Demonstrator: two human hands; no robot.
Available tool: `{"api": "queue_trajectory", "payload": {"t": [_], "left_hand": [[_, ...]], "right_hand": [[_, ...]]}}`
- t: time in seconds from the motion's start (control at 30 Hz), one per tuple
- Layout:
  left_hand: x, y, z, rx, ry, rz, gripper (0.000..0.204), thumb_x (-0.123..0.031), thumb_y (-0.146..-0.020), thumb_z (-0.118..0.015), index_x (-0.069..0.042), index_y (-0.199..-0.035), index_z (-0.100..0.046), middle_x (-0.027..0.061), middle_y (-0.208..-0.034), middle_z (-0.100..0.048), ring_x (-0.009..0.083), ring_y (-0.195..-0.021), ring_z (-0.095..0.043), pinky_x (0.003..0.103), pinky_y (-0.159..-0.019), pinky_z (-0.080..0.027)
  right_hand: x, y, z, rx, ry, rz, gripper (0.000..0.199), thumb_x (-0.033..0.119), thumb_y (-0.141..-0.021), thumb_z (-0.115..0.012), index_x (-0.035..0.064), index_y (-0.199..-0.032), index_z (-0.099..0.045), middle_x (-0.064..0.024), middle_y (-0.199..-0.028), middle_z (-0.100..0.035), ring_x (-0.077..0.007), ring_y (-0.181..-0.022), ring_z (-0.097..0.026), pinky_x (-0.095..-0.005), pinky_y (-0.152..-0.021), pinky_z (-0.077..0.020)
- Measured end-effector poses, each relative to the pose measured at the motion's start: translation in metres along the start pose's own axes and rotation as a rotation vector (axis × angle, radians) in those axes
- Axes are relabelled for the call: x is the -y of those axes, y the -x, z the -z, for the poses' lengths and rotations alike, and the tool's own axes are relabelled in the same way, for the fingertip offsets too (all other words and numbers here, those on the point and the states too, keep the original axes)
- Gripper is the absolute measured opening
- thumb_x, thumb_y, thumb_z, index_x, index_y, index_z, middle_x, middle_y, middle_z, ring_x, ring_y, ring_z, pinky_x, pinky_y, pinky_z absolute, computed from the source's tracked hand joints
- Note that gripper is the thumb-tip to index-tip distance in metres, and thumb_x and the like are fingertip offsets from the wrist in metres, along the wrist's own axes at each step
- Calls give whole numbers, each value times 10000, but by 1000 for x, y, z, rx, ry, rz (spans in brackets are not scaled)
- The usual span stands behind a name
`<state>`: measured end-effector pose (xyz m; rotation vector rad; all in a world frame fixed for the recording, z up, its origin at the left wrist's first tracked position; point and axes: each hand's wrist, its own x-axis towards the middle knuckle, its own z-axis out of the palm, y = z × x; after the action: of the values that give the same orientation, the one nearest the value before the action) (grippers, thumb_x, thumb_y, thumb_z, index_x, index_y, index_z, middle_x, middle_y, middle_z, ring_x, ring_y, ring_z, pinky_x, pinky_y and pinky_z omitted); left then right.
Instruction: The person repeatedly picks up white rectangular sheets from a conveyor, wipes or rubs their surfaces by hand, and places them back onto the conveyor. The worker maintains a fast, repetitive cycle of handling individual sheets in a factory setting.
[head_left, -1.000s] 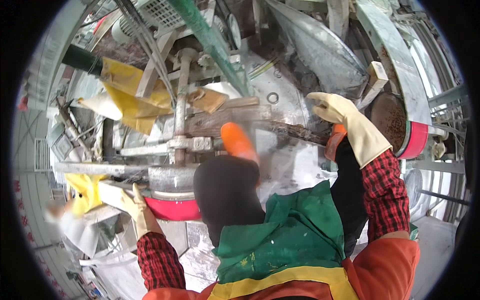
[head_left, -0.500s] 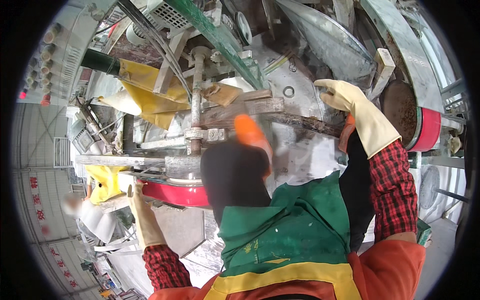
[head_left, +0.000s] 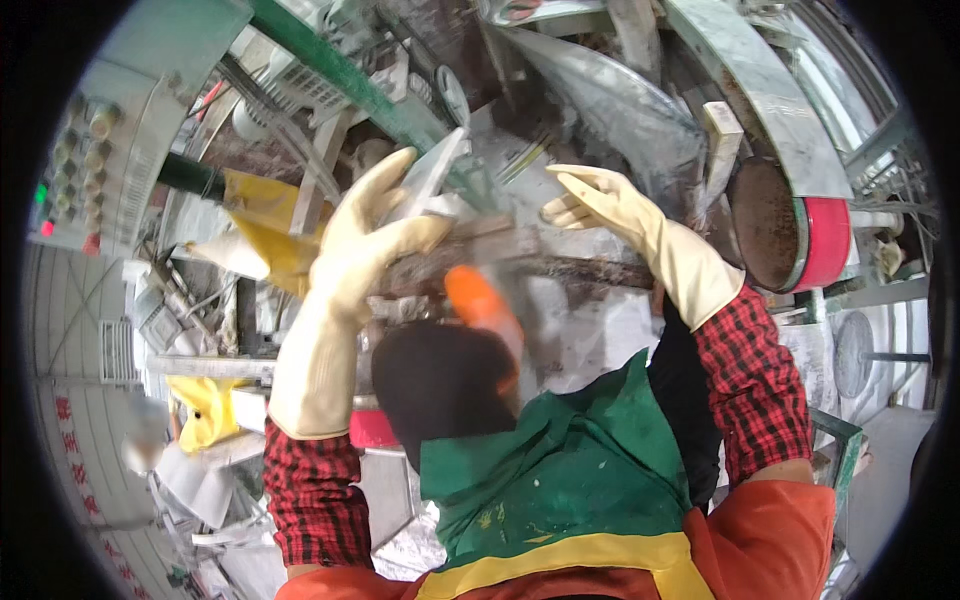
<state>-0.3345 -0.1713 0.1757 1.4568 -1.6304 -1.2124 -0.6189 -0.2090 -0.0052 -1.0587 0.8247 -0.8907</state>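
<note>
Both hands are up at the machine. The left hand (head_left: 375,235), in a cream rubber glove, curls its fingers around a pale metal bracket (head_left: 432,180) at the top of the rusty horizontal bar (head_left: 560,265). The right hand (head_left: 600,205), gloved the same, is spread wide open, palm toward the bar, holding nothing, just above it. An orange handle (head_left: 485,310) sits blurred below, between the two arms.

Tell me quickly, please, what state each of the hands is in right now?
Left hand: gloved, fingers curled around a pale metal bracket; grip looks closed, though blurred.
Right hand: gloved, open, fingers spread, holding nothing, above the rusty bar.
</note>
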Motion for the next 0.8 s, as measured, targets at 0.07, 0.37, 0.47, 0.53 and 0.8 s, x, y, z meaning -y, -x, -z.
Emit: {"api": "queue_trajectory", "payload": {"t": [0.07, 0.37, 0.47, 0.53, 0.8], "left_hand": [[-5, -33, -43, 97, -286, -100, 896, -144, -656, -839, -84, -1478, -486, 151, -1444, -528, 255, -1245, -540, 376, -1070, -424], [51, -94, -127, 136, -247, -552, 942, -287, -687, -865, -108, -1504, -432, 261, -1544, -383, 372, -1460, -351, 422, -1195, -303], [57, -100, -112, -55, 105, -95, 708, -349, -912, -706, -51, -1492, -430, 202, -1528, -417, 281, -1360, -489, 373, -1112, -415], [46, -92, -110, 97, 383, 153, 482, -355, -1024, -553, -48, -1395, -547, 88, -1281, -638, 150, -1135, -603, 332, -958, -497], [57, -83, -110, 169, 397, 182, 362, -386, -1051, -513, -59, -1139, -643, -20, -994, -673, 50, -839, -589, 246, -740, -490]], "right_hand": [[11, 6, -8, -12, -319, -39, 649, 459, -1041, -518, 131, -1564, -315, -195, -1329, -608, -244, -1068, -675, -385, -922, -555], [14, 2, 9, -359, -290, 358, 678, 172, -909, -720, 60, -1482, -376, -50, -1009, -701, -102, -778, -646, -257, -616, -505], [22, 3, 1, -213, -326, 373, 716, 114, -913, -708, 40, -1519, -334, -98, -1239, -651, -141, -988, -667, -317, -859, -543], [27, 4, -8, -198, -234, 371, 755, 127, -886, -741, 65, -1521, -337, -82, -1172, -660, -115, -889, -639, -273, -754, -491], [41, -8, 22, -619, -130, 366, 442, 266, -912, -769, -21, -1226, -648, -64, -883, -715, -110, -687, -672, -245, -632, -560]]}}
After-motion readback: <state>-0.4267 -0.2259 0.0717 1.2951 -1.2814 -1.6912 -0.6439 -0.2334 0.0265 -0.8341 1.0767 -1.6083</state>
